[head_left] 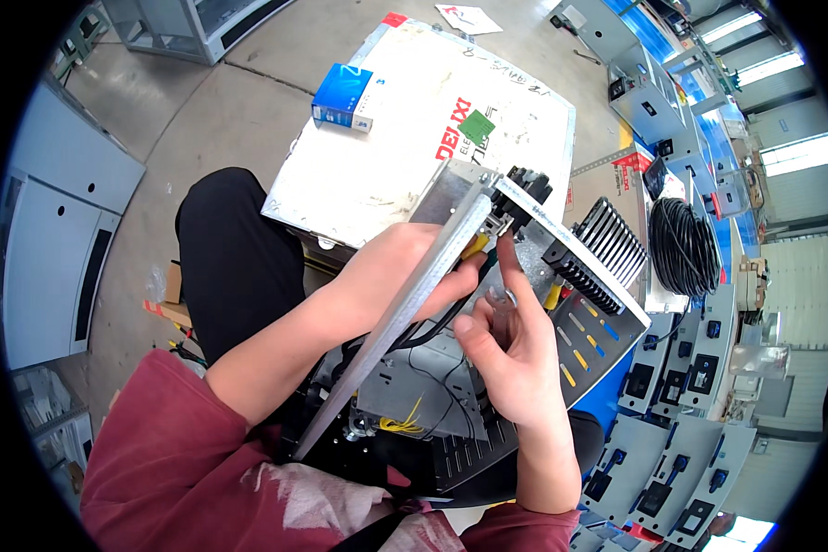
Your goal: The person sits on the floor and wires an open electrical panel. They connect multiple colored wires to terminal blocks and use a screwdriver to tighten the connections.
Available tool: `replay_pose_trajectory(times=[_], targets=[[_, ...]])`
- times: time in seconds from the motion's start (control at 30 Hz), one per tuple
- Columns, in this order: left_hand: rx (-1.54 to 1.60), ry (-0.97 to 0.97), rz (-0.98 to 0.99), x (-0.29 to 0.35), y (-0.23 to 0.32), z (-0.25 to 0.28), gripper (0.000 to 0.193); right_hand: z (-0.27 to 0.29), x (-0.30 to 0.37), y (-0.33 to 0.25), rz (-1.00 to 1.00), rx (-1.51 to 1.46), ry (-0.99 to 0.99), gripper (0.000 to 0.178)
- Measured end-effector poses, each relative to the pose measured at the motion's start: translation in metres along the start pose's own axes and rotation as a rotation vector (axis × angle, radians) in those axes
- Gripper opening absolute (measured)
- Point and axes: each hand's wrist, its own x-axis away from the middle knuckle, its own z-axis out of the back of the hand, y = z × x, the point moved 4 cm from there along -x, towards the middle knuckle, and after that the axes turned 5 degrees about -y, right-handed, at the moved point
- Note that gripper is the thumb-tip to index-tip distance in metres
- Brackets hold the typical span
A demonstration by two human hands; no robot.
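Observation:
A grey metal enclosure with a pale sheet-metal edge (405, 294) stands tilted across my lap. My left hand (391, 271) reaches in past that edge, fingers curled close to a small yellow piece (475, 246); what they grip is mostly hidden. My right hand (517, 354) is inside the enclosure from the other side, thumb apart, index finger stretched up against a small metal fitting (497, 225) below a black connector block (524, 195). The other right fingers are partly hidden. Black cables (423, 333) and a bundle of thin yellow wires (401, 422) lie within the enclosure.
Ahead stands a large white carton (368, 175) with a blue and white box (343, 97) on top. A coil of black cable (683, 247) lies at the right. Grey cabinets (60, 230) stand at the left, and several panels (649, 442) with black fittings at the right.

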Motion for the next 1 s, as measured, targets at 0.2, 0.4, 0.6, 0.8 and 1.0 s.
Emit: replay_pose_trajectory(times=[0.2, 0.4, 0.6, 0.8, 1.0], targets=[[0.068, 0.025, 0.103, 0.003, 0.002, -0.006, 0.016, 0.004, -0.002, 0.004, 0.042, -0.020, -0.019, 0.086], [-0.006, -0.015, 0.024, 0.002, 0.001, -0.009, 0.021, 0.009, -0.004, 0.003, 0.054, 0.037, 0.051, 0.081], [0.781, 0.078, 0.316, 0.017, -0.030, -0.015, 0.023, 0.006, 0.001, 0.002, 0.037, 0.115, 0.180, 0.075], [1.816, 0.222, 0.594, 0.035, -0.063, -0.013, 0.026, 0.013, 0.003, 0.010, 0.071, 0.191, 0.194, 0.032], [1.819, 0.271, 0.480, 0.057, -0.041, -0.002, 0.053, 0.013, 0.003, 0.000, 0.185, 0.381, 0.176, 0.021]])
